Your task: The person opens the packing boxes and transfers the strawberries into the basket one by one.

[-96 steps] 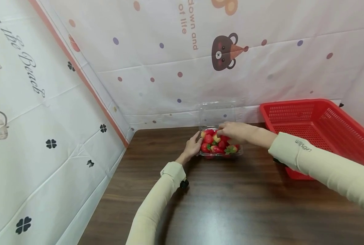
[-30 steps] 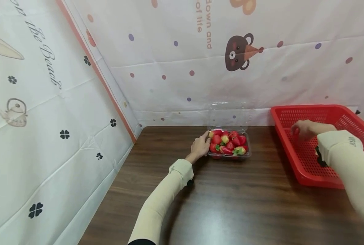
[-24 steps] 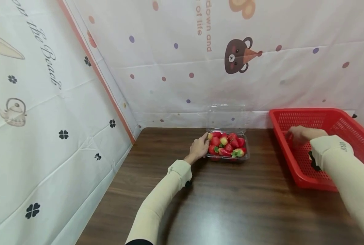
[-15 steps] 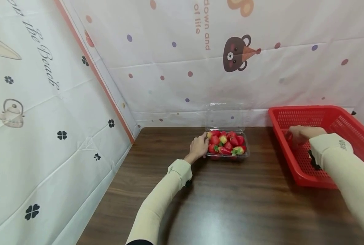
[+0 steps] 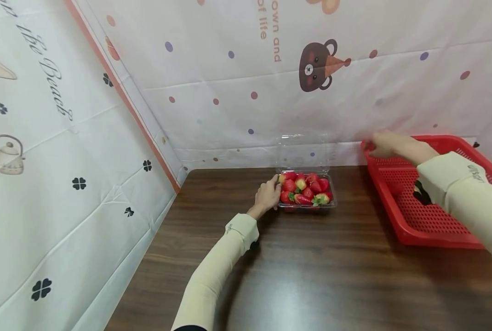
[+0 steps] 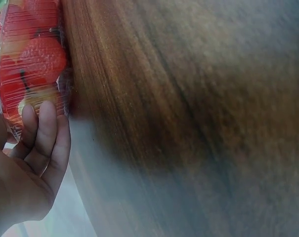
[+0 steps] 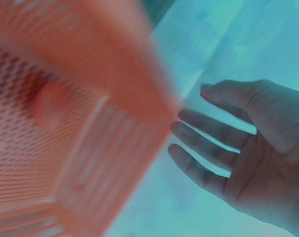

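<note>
A clear plastic clamshell box (image 5: 332,202) full of strawberries (image 5: 307,192) sits on the table, its lid (image 5: 301,151) raised at the back. My left hand (image 5: 266,194) holds the box's left end. In the left wrist view, the left hand (image 6: 35,153) has its fingertips against the clear wall. Over the back left corner of the red basket (image 5: 403,232), my right hand (image 5: 388,145) is raised. The right wrist view shows that hand (image 7: 238,143) with fingers spread, holding nothing. One strawberry (image 7: 53,106) lies on the perforated basket floor.
The dark wooden table (image 5: 320,266) stretches in front of the box and basket. A printed white sheet (image 5: 229,119) hangs behind, and another sheet (image 5: 84,220) runs along the left edge.
My right hand has gone from the box into the basket, let go of a strawberry there, and risen to the basket's back left corner. The left hand has stayed at the box.
</note>
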A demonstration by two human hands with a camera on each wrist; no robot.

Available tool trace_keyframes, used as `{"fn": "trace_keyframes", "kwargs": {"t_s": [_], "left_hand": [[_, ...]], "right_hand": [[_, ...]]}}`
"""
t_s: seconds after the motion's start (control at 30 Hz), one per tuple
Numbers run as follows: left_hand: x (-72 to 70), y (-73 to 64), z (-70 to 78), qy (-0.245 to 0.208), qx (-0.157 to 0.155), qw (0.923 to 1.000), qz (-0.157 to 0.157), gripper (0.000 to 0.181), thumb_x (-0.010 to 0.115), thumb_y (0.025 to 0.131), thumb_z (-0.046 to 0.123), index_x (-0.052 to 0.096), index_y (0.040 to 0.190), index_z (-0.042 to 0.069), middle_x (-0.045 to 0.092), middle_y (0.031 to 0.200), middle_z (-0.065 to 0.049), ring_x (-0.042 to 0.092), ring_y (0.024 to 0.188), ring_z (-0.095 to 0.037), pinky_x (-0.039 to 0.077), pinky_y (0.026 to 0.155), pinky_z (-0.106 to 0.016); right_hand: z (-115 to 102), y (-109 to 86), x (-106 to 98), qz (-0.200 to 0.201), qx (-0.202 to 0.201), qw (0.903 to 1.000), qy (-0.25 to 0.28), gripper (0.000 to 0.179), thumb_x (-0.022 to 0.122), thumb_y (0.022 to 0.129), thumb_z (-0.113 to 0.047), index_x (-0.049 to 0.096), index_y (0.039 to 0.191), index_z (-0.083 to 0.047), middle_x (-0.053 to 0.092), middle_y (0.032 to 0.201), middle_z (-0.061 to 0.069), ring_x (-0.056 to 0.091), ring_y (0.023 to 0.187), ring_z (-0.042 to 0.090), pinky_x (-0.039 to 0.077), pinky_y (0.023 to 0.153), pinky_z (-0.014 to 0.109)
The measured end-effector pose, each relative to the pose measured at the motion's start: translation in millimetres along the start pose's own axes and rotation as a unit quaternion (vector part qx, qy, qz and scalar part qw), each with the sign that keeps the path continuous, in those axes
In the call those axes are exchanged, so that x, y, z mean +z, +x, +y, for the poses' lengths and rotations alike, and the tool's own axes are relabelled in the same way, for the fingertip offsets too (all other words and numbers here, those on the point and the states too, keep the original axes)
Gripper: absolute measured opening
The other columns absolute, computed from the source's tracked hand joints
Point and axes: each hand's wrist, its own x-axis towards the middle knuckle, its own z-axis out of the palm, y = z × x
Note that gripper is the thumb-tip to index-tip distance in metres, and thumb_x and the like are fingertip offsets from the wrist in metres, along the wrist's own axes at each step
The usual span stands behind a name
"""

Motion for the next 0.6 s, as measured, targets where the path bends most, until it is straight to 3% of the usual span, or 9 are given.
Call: {"fn": "trace_keyframes", "kwargs": {"t_s": [0.2, 0.4, 0.53, 0.6], "left_hand": [[0.0, 2.5, 0.5, 0.003, 0.0, 1.0, 0.004, 0.027, 0.047, 0.108, 0.027, 0.059, 0.129, 0.016, 0.066, 0.059, -0.005, 0.059, 0.036, -0.01, 0.056, 0.06, -0.036], [1.7, 3.1, 0.6, -0.005, -0.002, 1.0, 0.003, 0.035, 0.047, 0.108, 0.027, 0.058, 0.139, 0.016, 0.067, 0.064, -0.006, 0.058, 0.035, -0.009, 0.053, 0.056, -0.033], [1.7, 0.4, 0.5, -0.01, -0.009, 0.9999, 0.0, 0.047, 0.048, 0.108, 0.027, 0.048, 0.153, 0.014, 0.072, 0.076, -0.012, 0.058, 0.035, -0.01, 0.054, 0.057, -0.033], [1.2, 0.1, 0.7, -0.008, -0.011, 0.9999, 0.003, 0.047, 0.048, 0.108, 0.027, 0.048, 0.153, 0.015, 0.072, 0.078, -0.013, 0.059, 0.035, -0.01, 0.055, 0.058, -0.034]], "right_hand": [[-59.1, 18.5, -6.2, 0.029, -0.025, 0.999, -0.021, 0.022, 0.067, 0.09, -0.007, 0.072, 0.111, 0.0, 0.073, 0.101, 0.021, 0.07, 0.092, 0.036, 0.057, 0.08, 0.054], [-98.8, 32.2, 10.0, 0.048, -0.085, 0.9952, -0.003, 0.022, 0.071, 0.09, -0.007, 0.073, 0.111, -0.003, 0.074, 0.107, 0.018, 0.071, 0.1, 0.035, 0.057, 0.087, 0.054], [-113.6, 42.6, 30.3, 0.027, -0.135, 0.9904, -0.009, 0.025, 0.072, 0.089, -0.005, 0.072, 0.114, -0.001, 0.07, 0.116, 0.021, 0.068, 0.108, 0.039, 0.055, 0.094, 0.054], [-119.4, 45.9, 40.1, 0.005, -0.157, 0.9874, -0.013, 0.028, 0.072, 0.089, -0.005, 0.07, 0.116, 0.0, 0.066, 0.119, 0.023, 0.066, 0.11, 0.04, 0.054, 0.095, 0.054]]}}
